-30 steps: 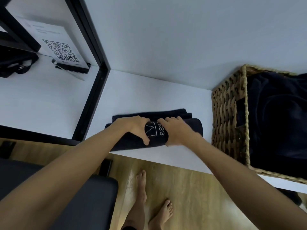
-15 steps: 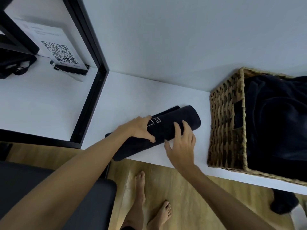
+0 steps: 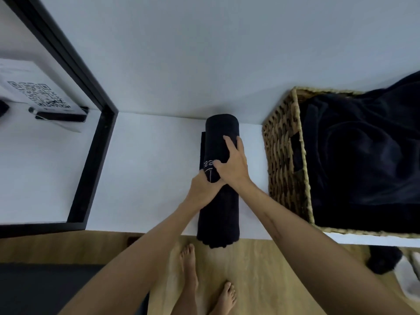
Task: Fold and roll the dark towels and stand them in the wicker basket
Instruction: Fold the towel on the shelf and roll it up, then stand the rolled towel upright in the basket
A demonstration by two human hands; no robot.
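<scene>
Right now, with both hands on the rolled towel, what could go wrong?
The rolled towel sticks out past the shelf edge, so it may slip to the floor. A loose flap lies along its left side and might unroll when lifted. The wicker basket already looks full of dark cloth, leaving little room.

Rolled towel lies on shelf, left of basket.
</scene>
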